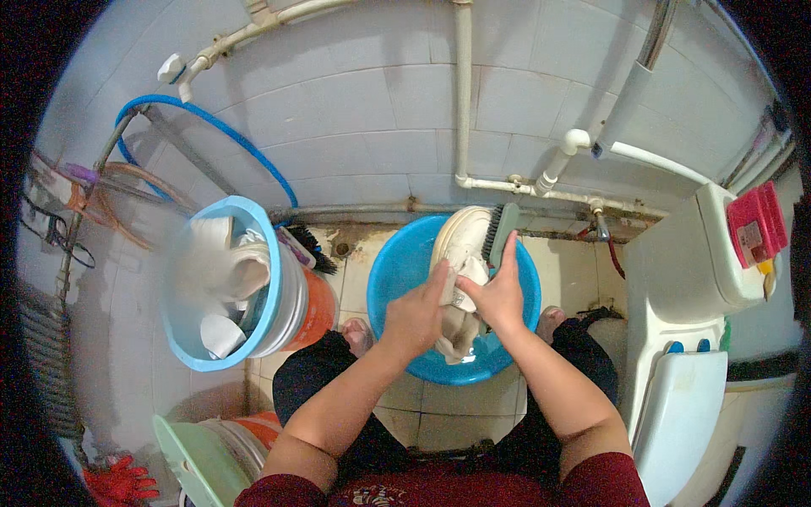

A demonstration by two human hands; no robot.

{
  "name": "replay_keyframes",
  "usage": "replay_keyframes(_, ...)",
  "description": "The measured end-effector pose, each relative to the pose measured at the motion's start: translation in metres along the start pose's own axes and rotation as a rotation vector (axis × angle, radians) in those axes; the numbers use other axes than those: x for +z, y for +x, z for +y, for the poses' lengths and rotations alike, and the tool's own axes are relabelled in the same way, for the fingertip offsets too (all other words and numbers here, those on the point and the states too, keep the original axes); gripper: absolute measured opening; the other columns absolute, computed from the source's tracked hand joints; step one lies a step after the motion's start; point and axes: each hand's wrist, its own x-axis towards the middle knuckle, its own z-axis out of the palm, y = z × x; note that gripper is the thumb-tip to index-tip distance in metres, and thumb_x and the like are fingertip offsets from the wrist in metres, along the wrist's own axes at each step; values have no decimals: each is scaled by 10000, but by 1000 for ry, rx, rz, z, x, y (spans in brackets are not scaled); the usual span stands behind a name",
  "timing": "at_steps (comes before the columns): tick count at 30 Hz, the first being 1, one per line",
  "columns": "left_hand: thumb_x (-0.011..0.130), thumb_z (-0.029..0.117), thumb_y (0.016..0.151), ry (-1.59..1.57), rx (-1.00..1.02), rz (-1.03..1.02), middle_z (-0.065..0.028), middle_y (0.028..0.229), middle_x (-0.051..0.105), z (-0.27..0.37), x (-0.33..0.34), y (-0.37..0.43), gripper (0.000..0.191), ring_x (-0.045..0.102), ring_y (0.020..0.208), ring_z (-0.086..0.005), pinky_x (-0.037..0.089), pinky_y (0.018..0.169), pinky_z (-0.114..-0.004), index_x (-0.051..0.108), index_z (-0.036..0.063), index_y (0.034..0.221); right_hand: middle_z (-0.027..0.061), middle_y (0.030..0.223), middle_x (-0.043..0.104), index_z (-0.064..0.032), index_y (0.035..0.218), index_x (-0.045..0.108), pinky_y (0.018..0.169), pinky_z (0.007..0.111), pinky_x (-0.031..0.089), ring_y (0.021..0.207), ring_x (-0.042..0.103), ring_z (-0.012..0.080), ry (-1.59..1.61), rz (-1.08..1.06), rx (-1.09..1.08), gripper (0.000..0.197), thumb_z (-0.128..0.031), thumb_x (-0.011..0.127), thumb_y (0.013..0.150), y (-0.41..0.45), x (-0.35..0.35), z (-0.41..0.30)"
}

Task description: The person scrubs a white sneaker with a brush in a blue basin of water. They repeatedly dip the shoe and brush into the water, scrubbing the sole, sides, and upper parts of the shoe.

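Note:
A cream-coloured shoe (466, 237) is held over a blue plastic basin (394, 253) on the tiled floor, its toe pointing towards the wall. My left hand (415, 317) grips the shoe's left side near its opening. In my right hand (500, 291) is a grey-green scrubbing brush (504, 233), its dark bristles against the right side of the shoe's toe. My right thumb rests near the white tongue. Below the hands, the wet, brownish-white heel end or a second item hangs in the basin; I cannot tell which. Some water glints at the basin's bottom.
At left, a light-blue basin (274, 279) holding white shoes sits on a bucket (317, 310). Behind it lies a dark-bristled brush (313, 247). A green basin (196, 456) stands at lower left, near a red glove (120, 481). A toilet (687, 393) is at right; pipes (464, 95) line the wall.

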Motion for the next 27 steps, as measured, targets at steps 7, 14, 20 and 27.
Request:
replay_keyframes(7,460,146,867,-131,-176,112,-230,1054,608,-16,-10,9,619,589,880,-431,461,762,-489,222,117,1437,259,1382,331,6,1452,31,1036,366,322,1264,370,325,302,-149,108,1088,-246,768,694,9,3,10)
replay_keyframes(14,482,133,846,-176,-120,193,-218,1111,589,-20,-10,13,624,584,933,-406,455,793,-479,257,107,1427,255,1407,266,-6,1449,-32,1059,361,293,1278,343,339,599,-269,112,1142,-187,782,669,-2,-3,0)
replay_keyframes(20,500,104,823,-154,19,257,-213,1061,605,-9,4,7,614,594,915,-393,464,781,-464,311,105,1408,207,1381,357,-13,1455,1,901,328,448,1140,500,265,164,1,-64,1121,-78,781,653,-1,15,23)
replay_keyframes(27,557,131,837,-390,-77,393,-218,1083,607,-23,9,9,472,612,916,-373,488,767,-404,472,89,1299,244,1186,465,-79,1467,-11,833,433,474,1022,533,430,-57,-246,-139,1104,-90,748,665,-5,-10,-16)
